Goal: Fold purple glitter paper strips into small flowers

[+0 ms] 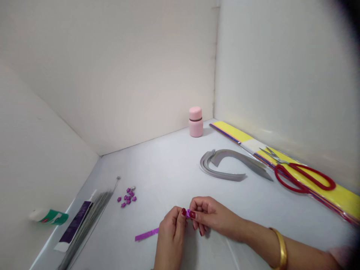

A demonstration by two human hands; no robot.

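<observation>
My left hand [171,234] and my right hand [209,215] meet low in the middle of the view. Both pinch one end of a purple glitter paper strip [146,234], which is folded into a small knot [187,213] between the fingertips. The loose tail of the strip lies on the white table and points left. A gold bangle [279,249] sits on my right wrist. Several small folded purple stars [128,197] lie in a cluster to the left of my hands.
A pack of silver strips [84,221] and a glue tube [49,216] lie at the left. Curved grey strips [229,165], red-handled scissors [300,176] on a yellow paper pack [233,131], and a pink jar [195,122] are at the back right. White walls enclose the table.
</observation>
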